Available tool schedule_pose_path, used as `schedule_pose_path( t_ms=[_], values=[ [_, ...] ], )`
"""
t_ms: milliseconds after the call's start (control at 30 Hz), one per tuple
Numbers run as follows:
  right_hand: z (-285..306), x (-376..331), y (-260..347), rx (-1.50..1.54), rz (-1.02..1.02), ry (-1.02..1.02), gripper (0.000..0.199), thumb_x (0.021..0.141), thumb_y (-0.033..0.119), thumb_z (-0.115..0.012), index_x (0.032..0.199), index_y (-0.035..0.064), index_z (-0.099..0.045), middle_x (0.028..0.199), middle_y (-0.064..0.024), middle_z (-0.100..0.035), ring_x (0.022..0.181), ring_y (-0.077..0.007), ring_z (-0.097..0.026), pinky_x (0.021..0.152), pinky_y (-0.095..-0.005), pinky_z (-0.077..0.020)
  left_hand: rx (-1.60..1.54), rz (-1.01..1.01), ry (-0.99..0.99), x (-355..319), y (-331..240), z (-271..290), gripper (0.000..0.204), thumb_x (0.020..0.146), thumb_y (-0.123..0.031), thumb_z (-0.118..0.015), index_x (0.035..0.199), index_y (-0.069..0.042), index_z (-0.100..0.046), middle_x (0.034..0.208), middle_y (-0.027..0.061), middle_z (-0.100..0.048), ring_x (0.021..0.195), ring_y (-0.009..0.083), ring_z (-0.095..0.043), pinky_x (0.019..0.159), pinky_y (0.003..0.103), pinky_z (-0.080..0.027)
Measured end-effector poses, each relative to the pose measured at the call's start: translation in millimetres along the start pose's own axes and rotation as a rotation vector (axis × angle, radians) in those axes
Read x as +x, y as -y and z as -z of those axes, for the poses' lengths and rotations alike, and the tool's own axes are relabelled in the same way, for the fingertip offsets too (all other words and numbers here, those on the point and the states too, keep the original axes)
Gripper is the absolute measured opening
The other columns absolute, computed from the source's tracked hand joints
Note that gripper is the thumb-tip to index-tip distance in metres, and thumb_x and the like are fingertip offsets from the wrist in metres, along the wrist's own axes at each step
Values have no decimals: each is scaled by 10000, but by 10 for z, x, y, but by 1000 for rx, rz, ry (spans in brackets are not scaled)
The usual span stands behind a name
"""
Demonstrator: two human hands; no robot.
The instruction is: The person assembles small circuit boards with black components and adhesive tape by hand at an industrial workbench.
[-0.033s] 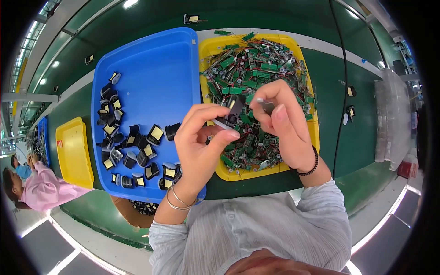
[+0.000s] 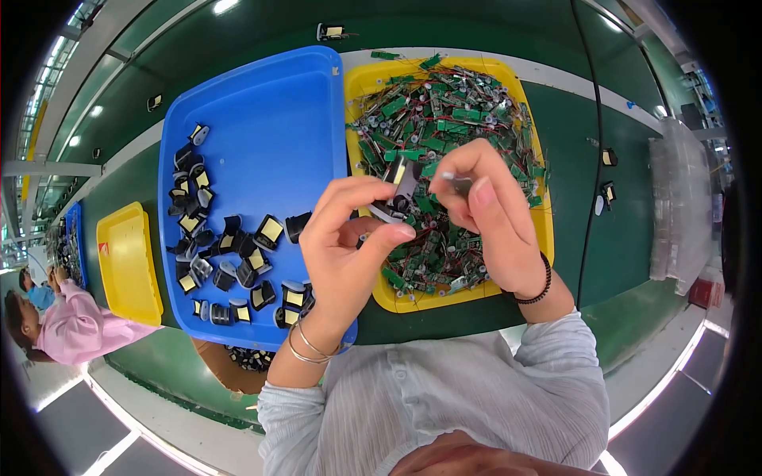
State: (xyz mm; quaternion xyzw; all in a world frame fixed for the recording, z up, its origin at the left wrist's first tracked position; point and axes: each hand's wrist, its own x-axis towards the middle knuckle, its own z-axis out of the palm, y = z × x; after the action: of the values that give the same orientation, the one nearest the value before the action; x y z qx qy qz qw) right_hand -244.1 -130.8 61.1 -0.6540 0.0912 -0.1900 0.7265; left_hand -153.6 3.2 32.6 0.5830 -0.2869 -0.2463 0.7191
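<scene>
My left hand point(image 2: 343, 247) pinches a small black plastic housing point(image 2: 406, 176) between thumb and fingers. A pale strip shows on the housing, and a grey rounded part sits at its lower end. Just right of it, my right hand point(image 2: 502, 218) is closed in a pinch on a small shiny greyish piece point(image 2: 459, 184), blurred and partly hidden by the fingers. Both hands hover over the yellow tray point(image 2: 543, 238), heaped with green circuit boards point(image 2: 464, 127) and thin red wires. Similar black housings point(image 2: 270, 232) with cream pads lie in the blue tray point(image 2: 262, 119) on the left.
An empty yellow tray point(image 2: 131, 266) stands at far left, near a person in pink point(image 2: 87, 325). Below the blue tray is a cardboard box point(image 2: 214, 361) of small dark parts. A black cable point(image 2: 593, 159) crosses the green table at right, beside stacked clear plastic point(image 2: 681, 206).
The black housing in my left hand has tipped a little, turning its pale strip more into view. My right hand has shifted very slightly left.
</scene>
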Motion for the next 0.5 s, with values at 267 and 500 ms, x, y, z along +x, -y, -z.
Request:
schedule_pose_path(
  t_ms=[267, 500],
  values=[
    [-4, 39, -91, -6, 35, 116, 129, 769, 31, -599, 851, -2, -504, 779, -38, -506, 693, -86, -504, 586, -196, -428, 84, -192, -92, -16, 28, 5, 299, 590, 5, -732, 867, 5, -616, 960, 105, -546, 841, 160, -547, 685, 249, -487],
    [29, 60, -4, -112, 26, 155, 68, 747, 51, -626, 773, 4, -584, 733, -34, -555, 672, -79, -532, 538, -193, -431, 294, -354, -100, 26, 30, 63, 308, 521, -96, -767, 794, -37, -636, 832, 54, -605, 833, 219, -522, 725, 313, -416]
  ],
)
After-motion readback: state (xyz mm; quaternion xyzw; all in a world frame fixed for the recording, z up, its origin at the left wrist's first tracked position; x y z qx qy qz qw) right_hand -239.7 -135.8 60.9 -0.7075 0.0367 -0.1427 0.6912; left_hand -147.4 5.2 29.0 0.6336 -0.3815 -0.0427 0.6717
